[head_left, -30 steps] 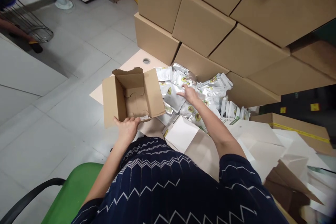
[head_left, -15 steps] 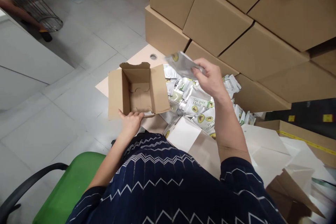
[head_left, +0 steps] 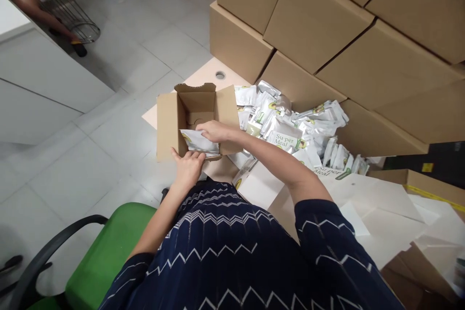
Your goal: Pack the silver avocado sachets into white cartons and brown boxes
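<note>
Right arm: stretches across the body from the lower right, elbow bent, forearm slanting left over the open box's right flap.
Right hand: reaches inside the open box (head_left: 198,101), back of the hand up, fingers bent and drawn together on the upper edge of a silver-white pouch (head_left: 199,143).
Held pouch: lies along the near side of the box interior, tilted, an avocado print showing at its left end; whether it touches the bottom cannot be told.
Left arm: comes up from the lower left, elbow bent.
Left hand: sits at the near edge of the box (head_left: 189,169), back up, thumb spread away toward the left flap, fingers loosely bent along the rim; whether it grips the cardboard cannot be told.
Box flaps: left and right ones folded outward, far one raised.
Pouch heap: many similar pouches (head_left: 285,140) just right of the box, some reading "Su·per Meal".
Table: pale top (head_left: 201,76) with a round hole.
Behind: stacked brown cartons (head_left: 247,41).
Near the body: a white box (head_left: 263,181); a green chair (head_left: 112,247) at left.
</note>
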A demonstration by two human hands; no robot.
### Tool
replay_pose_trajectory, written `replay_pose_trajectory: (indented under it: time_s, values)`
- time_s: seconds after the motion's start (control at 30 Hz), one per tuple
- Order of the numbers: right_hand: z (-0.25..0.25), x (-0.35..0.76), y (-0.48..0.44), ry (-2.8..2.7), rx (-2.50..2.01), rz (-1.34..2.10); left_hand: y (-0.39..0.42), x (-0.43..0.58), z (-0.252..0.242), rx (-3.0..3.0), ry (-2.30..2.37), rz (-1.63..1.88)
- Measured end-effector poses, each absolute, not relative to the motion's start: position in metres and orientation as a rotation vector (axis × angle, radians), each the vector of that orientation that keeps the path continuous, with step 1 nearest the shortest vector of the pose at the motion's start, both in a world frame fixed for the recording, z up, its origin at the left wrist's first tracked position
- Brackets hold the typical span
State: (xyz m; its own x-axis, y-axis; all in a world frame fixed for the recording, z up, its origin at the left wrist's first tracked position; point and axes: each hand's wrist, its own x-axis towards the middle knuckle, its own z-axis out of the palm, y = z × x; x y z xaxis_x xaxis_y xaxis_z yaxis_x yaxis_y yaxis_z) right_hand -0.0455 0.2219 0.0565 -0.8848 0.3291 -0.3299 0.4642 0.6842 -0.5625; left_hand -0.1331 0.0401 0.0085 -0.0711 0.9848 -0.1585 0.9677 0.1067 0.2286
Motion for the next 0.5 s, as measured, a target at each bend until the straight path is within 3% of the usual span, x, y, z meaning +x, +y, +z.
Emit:
replay_pose_trajectory:
  time_s: [0.27,0.5]
  values:
    - [0.025,-0.074,0.205,2.345,0.367,-0.691,0.04,-0.135,0.003,2.003,2.136,0.08]
    - [0.017,-0.075,0.205,2.304,0.343,-0.724,0.035,-0.134,-0.005,1.966,2.384,0.244]
